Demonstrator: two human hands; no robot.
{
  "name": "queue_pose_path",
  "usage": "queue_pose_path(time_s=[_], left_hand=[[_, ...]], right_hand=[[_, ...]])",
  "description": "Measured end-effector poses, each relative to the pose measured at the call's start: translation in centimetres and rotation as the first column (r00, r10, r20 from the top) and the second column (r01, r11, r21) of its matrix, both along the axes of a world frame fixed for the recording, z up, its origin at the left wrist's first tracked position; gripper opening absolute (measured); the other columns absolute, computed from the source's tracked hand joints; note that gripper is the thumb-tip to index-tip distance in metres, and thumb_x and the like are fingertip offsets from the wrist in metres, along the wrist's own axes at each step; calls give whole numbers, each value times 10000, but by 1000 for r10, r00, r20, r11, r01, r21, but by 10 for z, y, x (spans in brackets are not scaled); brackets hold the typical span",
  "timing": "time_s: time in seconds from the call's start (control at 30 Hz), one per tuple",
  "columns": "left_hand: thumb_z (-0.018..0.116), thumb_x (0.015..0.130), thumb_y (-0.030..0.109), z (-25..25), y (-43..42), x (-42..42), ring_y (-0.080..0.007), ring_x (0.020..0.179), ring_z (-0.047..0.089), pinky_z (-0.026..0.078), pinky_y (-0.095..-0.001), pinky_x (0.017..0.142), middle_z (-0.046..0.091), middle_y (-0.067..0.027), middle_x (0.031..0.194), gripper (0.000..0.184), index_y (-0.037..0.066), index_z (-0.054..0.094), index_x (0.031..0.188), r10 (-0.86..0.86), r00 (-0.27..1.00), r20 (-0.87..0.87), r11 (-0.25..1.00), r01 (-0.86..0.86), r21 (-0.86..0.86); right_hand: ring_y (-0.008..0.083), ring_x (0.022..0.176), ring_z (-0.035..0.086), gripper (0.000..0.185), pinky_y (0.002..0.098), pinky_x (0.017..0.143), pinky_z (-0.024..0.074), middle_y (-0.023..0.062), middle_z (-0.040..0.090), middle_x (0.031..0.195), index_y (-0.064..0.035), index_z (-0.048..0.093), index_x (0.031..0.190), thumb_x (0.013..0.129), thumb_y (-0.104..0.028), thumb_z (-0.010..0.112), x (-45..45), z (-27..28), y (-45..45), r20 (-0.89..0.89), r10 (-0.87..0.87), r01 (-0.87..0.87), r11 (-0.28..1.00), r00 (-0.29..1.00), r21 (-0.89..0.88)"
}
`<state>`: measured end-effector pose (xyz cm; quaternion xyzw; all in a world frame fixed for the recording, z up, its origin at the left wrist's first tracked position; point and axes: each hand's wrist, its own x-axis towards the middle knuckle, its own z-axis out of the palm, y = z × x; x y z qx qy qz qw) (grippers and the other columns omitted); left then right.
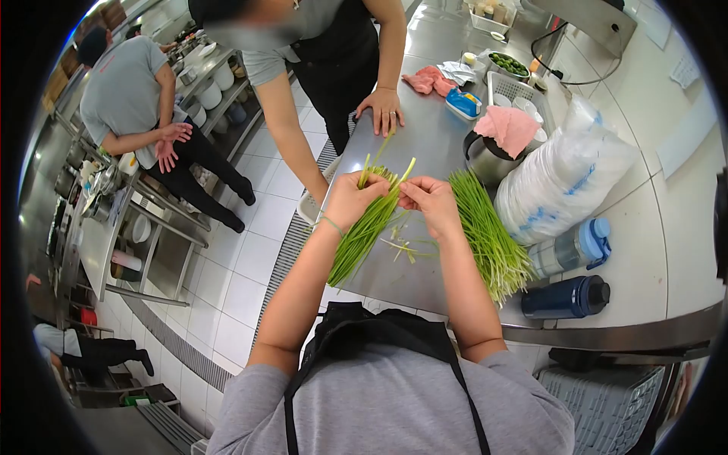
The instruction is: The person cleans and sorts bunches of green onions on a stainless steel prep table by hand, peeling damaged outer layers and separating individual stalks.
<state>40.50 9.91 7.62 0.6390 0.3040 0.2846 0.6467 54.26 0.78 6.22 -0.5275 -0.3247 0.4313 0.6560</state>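
My left hand is closed around some long green chives, with their pale ends standing up past its thumb. A bunch of chives lies beneath that hand on the steel table. Beside it, my right hand pinches at the end of a chive stem, thumb and fingertips together. Loose trimmed bits are scattered between the two hands. To the right of my right hand rests a second bundle of chives, its pale ends toward me.
A metal pitcher with a pink cloth, a bagged stack of white containers and two bottles line the right side. Opposite, a co-worker's hand leans on the table, the other reaching toward a white basket.
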Motion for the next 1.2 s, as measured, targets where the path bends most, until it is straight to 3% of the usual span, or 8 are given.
queue_pose_path(time_s=[0.23, 0.4, 0.53, 0.73, 0.83, 0.9, 1.0, 1.2], left_hand=[[660, 735, 167, -9, -4, 3, -65, 577, 511, 428, -222, 528, 589, -29, 671, 204, -27, 618, 781, -42, 999, 18, 997, 41, 58], [673, 711, 195, -4, -2, 0, -57, 589, 499, 420, -235, 534, 586, -34, 636, 231, -31, 627, 733, 88, 928, -363, 957, 23, 290], [667, 713, 182, -5, -5, 3, -55, 570, 478, 407, -244, 513, 577, -21, 626, 221, -33, 625, 743, 73, 992, -101, 931, -31, 363], [653, 723, 166, -17, -1, -4, -50, 554, 451, 393, -236, 503, 552, -1, 609, 195, -24, 622, 759, -84, 989, -121, 980, 103, 168], [631, 726, 156, -25, 3, -9, -44, 554, 448, 387, -228, 499, 553, -3, 609, 171, -14, 614, 736, -92, 981, -169, 980, 120, 161], [590, 739, 162, -23, 1, -12, -49, 549, 450, 380, -222, 496, 543, -1, 596, 176, -10, 590, 703, -95, 971, -219, 968, 142, 209], [550, 747, 172, -12, -7, -16, -56, 533, 447, 367, -211, 488, 518, 6, 586, 186, -10, 570, 712, -145, 959, -245, 966, 190, 172], [526, 803, 183, -20, -4, -33, -34, 476, 366, 279, -199, 433, 413, 48, 540, 182, 9, 566, 767, -160, 976, -149, 982, 142, -120]], right_hand=[[91, 603, 547, 136, 223, 592, 462, 30, 590, 684, -9, 606, 788, 791, -145, 610, 0, -8, -6, -48, 25, -25, 1000, 999, 0], [96, 608, 548, 145, 224, 597, 463, 33, 592, 689, 0, 608, 799, 797, -145, 603, 3, -11, -7, 65, -1, 1, 1000, 998, 4], [97, 605, 549, 154, 221, 596, 462, 41, 597, 690, 6, 611, 806, 798, -147, 602, 2, -9, -8, 60, -9, 11, 1000, 998, -26], [86, 608, 552, 155, 215, 572, 449, 46, 607, 702, 19, 612, 819, 789, -133, 607, -2, -10, -7, 258, -13, 16, 1000, 966, -10], [119, 542, 556, 114, 258, 510, 440, 73, 596, 660, 1, 598, 765, 752, -112, 609, -6, -8, -9, 526, -42, 85, 995, 849, -57], [205, 552, 562, 78, 309, 519, 440, 103, 573, 660, -19, 575, 723, 719, -92, 604, -11, -12, -6, 737, -265, 214, 963, 621, 166], [271, 596, 550, 65, 340, 543, 442, 114, 553, 670, -33, 558, 692, 697, -83, 598, -9, -14, -1, 800, -386, 286, 917, 460, 277], [198, 581, 557, 57, 307, 520, 434, 77, 554, 665, -29, 568, 717, 704, -73, 601, 15, -18, 1, 779, -445, 387, 878, 441, 282]])
